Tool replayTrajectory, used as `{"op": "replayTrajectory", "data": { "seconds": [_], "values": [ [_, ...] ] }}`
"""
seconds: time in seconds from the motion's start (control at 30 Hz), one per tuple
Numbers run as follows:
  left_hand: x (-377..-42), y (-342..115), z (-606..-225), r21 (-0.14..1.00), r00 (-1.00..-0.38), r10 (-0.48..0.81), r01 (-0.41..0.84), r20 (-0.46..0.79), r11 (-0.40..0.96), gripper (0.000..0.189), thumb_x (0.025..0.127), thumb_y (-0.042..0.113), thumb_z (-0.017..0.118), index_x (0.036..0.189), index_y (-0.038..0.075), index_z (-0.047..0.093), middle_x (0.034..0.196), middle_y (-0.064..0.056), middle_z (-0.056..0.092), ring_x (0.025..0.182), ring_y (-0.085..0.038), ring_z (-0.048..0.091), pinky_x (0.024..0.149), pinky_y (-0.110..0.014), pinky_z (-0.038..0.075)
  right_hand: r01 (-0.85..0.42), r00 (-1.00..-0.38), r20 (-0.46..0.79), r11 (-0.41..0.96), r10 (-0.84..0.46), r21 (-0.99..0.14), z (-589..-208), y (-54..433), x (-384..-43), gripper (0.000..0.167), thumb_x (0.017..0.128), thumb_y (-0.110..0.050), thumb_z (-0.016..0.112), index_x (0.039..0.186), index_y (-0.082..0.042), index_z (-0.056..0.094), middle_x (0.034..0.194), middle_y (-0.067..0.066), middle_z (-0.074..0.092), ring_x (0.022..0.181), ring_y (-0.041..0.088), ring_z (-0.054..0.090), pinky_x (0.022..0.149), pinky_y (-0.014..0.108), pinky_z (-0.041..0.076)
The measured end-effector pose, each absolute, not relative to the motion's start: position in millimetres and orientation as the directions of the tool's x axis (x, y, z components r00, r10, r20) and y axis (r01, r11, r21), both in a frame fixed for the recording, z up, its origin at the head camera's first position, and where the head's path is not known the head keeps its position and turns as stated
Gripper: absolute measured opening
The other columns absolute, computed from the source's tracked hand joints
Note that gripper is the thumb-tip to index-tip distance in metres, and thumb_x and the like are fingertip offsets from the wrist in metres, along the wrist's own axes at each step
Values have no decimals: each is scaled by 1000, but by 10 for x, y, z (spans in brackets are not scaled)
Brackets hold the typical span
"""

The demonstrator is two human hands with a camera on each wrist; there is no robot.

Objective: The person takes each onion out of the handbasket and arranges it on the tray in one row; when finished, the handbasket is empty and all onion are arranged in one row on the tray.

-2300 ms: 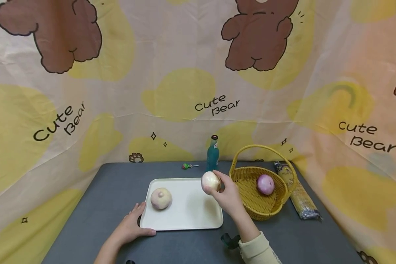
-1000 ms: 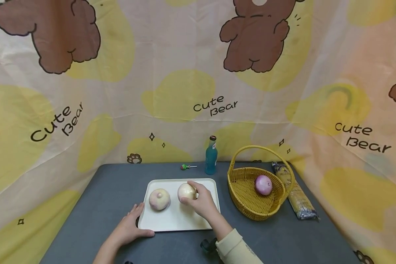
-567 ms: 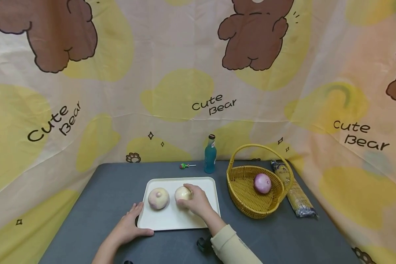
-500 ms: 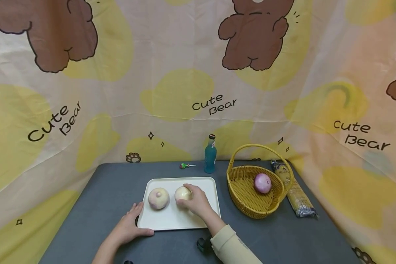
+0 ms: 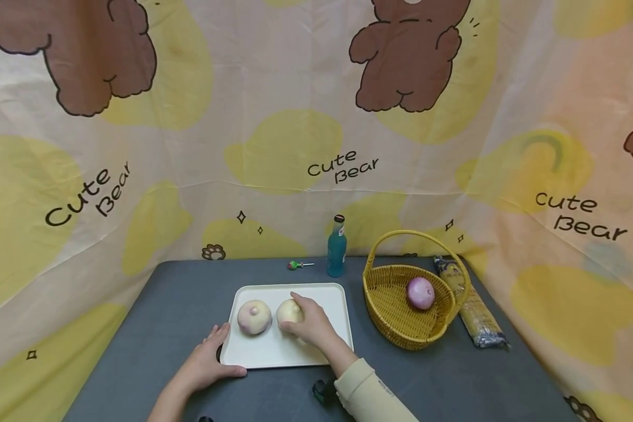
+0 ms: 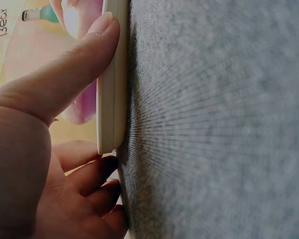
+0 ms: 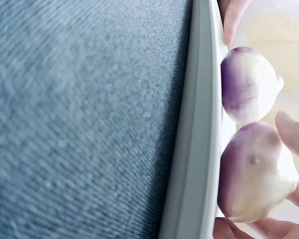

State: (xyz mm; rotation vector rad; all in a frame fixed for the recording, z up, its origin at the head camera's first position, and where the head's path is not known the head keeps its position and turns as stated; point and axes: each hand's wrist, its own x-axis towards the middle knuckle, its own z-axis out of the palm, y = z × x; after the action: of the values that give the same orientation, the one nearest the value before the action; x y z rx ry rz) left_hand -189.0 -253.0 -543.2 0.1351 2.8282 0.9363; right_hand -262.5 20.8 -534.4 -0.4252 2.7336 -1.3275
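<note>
A white tray lies on the grey table. At its left front corner my left hand rests spread, thumb along the front rim and fingers at the left side; the left wrist view shows the straight thumb lying across the rim. One purple-and-white turnip sits on the tray's left half. Just right of it stands a second turnip, bottom on the tray, with the thumb and fingers of my right hand around it. My palm hides part of its right side in the head view.
A yellow wicker basket with a purple round vegetable inside stands right of the tray. Beside it lies a noodle-like yellow packet. Behind the tray are a blue bottle and a lollipop. A patterned cloth hangs behind.
My right hand has carried the second turnip left from near the basket and down onto the tray; lately its fingers have spread slightly. The left hand keeps its place at the tray corner.
</note>
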Motion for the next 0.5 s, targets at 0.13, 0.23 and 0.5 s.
{"op": "replayTrajectory", "data": {
  "seconds": [0.13, 0.23, 0.5],
  "values": [
    [-1890, -2529, -5446, 600, -984, 142, 47, -111, 799, 122, 65, 51, 91, 155, -6, 31, 158, -32, 31, 148, -53, 21, 113, -74, 21, -221, -958, 58, 596, -280, -772, -5304, 238, -2604, 81, 84, -41, 82, 153, -16, 46, 150, 15, 51, 138, 35, 48, 111, 54, 42],
    [-1888, -2535, -5457, 600, -985, 143, 56, -99, 798, 122, 65, 51, 91, 155, -6, 31, 158, -32, 31, 148, -54, 21, 112, -75, 21, -226, -957, 67, 581, -282, -782, -5238, 269, -2582, 82, 83, -41, 82, 153, -16, 46, 152, 16, 48, 140, 37, 45, 113, 55, 40],
    [-1903, -2542, -5472, 590, -985, 140, 54, -101, 805, 124, 64, 52, 92, 154, -6, 31, 158, -32, 31, 147, -54, 22, 112, -74, 22, -204, -961, 62, 539, -269, -817, -5028, 400, -2520, 77, 85, -44, 80, 151, -19, 49, 157, 18, 42, 145, 41, 39, 114, 60, 35]
  ]
}}
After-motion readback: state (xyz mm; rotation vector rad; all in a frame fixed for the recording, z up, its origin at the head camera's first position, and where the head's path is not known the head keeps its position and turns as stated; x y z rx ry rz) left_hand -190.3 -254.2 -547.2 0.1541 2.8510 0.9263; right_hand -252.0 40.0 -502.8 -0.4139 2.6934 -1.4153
